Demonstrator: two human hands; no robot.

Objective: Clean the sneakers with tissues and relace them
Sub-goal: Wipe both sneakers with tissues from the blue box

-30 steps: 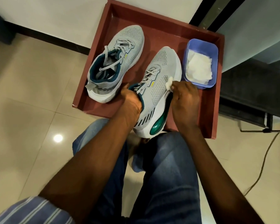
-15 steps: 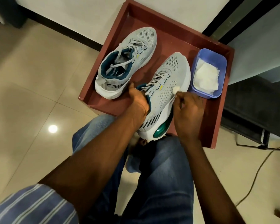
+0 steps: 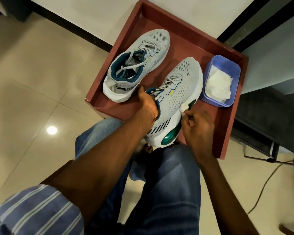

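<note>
My left hand [image 3: 147,106] reaches forward with the arm nearly straight. Its fingers are tucked down inside something, so I can't see them. My right hand [image 3: 198,126] is bent at the wrist, and its fingers [image 3: 187,114] are curled in tight, pinching at the tips. Both forearms are bare. My knees sit under them, close together.

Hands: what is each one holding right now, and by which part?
The left hand grips the near sneaker at its collar. The right hand pinches a wadded tissue against the sneaker's sole edge.
</note>
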